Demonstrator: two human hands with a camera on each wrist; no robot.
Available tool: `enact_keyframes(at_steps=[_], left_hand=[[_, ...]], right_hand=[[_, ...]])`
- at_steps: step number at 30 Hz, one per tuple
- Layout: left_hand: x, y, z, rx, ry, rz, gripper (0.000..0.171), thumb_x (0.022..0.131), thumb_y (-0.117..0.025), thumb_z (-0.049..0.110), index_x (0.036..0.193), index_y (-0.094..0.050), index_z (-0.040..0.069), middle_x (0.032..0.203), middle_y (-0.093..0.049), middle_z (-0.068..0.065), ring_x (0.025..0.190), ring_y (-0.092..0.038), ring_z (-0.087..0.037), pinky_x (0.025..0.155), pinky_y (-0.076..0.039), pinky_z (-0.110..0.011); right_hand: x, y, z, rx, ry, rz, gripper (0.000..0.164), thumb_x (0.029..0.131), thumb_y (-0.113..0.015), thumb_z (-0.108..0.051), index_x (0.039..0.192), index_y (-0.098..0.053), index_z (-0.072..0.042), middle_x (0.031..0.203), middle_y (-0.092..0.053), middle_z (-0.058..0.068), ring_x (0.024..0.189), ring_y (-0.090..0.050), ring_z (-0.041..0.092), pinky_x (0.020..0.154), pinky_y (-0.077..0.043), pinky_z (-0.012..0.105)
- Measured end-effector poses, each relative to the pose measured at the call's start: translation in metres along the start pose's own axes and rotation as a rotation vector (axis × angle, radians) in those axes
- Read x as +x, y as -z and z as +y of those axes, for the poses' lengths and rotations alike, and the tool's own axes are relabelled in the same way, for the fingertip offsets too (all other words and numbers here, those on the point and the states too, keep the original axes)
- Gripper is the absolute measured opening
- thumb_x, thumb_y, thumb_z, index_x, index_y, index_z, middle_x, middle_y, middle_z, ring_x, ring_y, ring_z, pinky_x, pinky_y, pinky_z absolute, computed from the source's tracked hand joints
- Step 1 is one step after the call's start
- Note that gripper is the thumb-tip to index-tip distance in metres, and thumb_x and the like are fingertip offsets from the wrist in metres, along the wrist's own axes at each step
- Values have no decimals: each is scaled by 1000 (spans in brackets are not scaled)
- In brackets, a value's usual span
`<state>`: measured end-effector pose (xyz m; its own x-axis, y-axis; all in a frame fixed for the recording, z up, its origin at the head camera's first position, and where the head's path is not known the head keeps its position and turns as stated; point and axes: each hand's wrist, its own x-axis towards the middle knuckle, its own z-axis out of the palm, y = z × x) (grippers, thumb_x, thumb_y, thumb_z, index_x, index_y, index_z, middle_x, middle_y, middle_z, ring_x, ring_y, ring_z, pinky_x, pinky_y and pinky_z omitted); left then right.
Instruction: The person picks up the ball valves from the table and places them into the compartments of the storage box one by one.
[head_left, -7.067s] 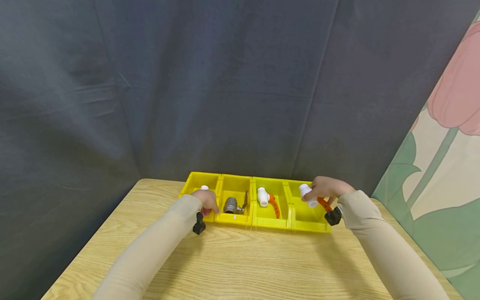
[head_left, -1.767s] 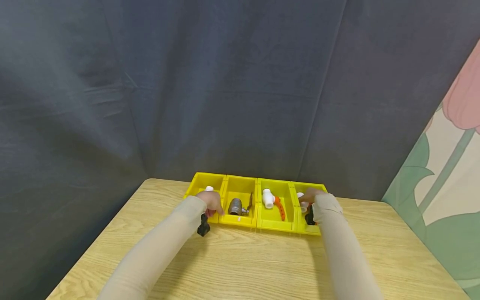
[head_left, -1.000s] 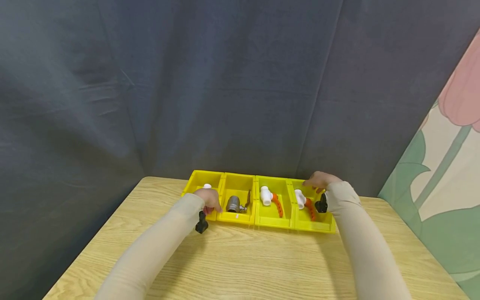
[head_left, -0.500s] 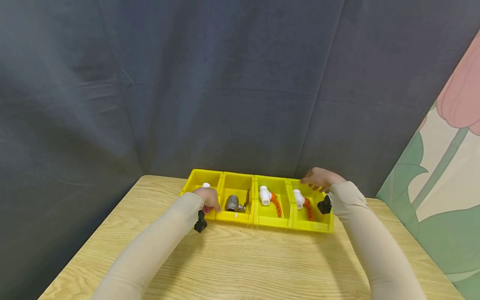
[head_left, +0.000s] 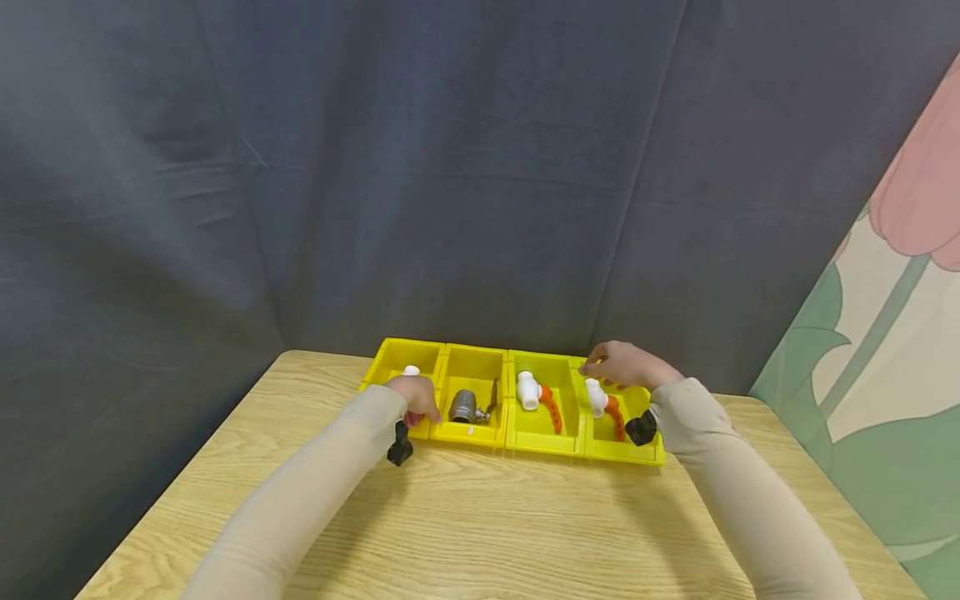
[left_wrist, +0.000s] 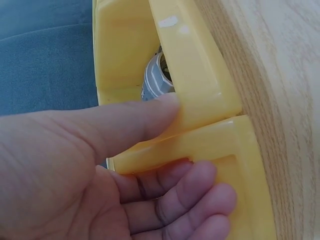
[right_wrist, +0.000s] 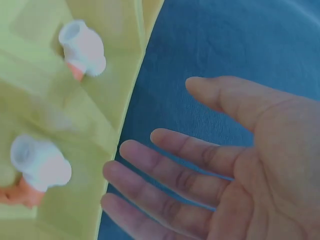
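Observation:
Four-part row of yellow bins [head_left: 547,446] stands on the table. My right hand [head_left: 630,365] hovers over the back of the rightmost bin, fingers extended and holding nothing in the right wrist view. Below it lies a white ball valve with an orange handle [head_left: 596,398]. A similar white valve [head_left: 528,392] lies in the adjoining bin, and a grey metal valve [head_left: 462,407] in the one left of that. My left hand [head_left: 412,395] straddles the divider of the two leftmost bins, fingers loosely bent; contact is unclear. A white piece [head_left: 410,371] shows behind it, mostly hidden.
The wooden table [head_left: 510,525] extends in front of the bins. A dark curtain [head_left: 465,183] hangs right behind them, and a flower-patterned panel [head_left: 900,350] stands at the right. Each wrist carries a black camera [head_left: 642,428].
Earlier my right hand held the orange-handled ball valve over the rightmost bin, then set it down inside and let go. It has since risen and shifted slightly left. My left hand stays put.

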<state>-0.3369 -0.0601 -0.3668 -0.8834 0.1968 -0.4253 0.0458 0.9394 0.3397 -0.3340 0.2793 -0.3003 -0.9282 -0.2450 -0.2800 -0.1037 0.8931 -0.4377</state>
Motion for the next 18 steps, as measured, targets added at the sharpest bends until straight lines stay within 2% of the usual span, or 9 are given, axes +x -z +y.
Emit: enact_keyframes(at_steps=[6, 11, 14, 17, 18], left_hand=[[-1, -3, 0, -24, 6, 16, 31, 88, -71, 27, 69, -63, 4, 60, -53, -5, 52, -51, -15, 49, -45, -24], [0, -2, -2, -36, -14, 27, 32, 86, -73, 28, 67, -61, 5, 58, -53, -5, 49, -51, -15, 50, -46, -25], [-5, 4, -2, -14, -22, 35, 31, 87, -72, 28, 70, -62, 5, 60, -53, -4, 51, -51, -15, 49, -45, -23], [-15, 19, 3, -5, -21, 36, 32, 90, -67, 25, 66, -58, 7, 57, -49, -2, 50, -47, -13, 48, -41, -21], [-18, 25, 4, 25, -32, 56, 34, 91, -66, 26, 63, -57, 9, 56, -48, -1, 49, -46, -12, 48, -40, -22]], right_hand=[[-3, -13, -6, -13, 56, 28, 41, 96, -59, -34, 120, -59, -1, 115, -64, 17, 97, -64, 30, 84, -54, 42], [-3, -28, -13, 20, 99, 105, 30, 95, -60, -26, 111, -62, -1, 101, -65, 14, 83, -66, 25, 74, -56, 37], [-2, -37, -18, 22, 129, 154, 25, 95, -59, -23, 107, -63, -2, 96, -66, 12, 78, -66, 24, 70, -55, 34], [-4, -42, -24, 7, 149, 191, 22, 95, -59, -23, 105, -64, -4, 95, -67, 10, 77, -65, 24, 70, -53, 33], [-5, -43, -27, -9, 161, 205, 22, 95, -59, -23, 105, -65, -5, 96, -67, 10, 77, -65, 23, 71, -53, 34]])
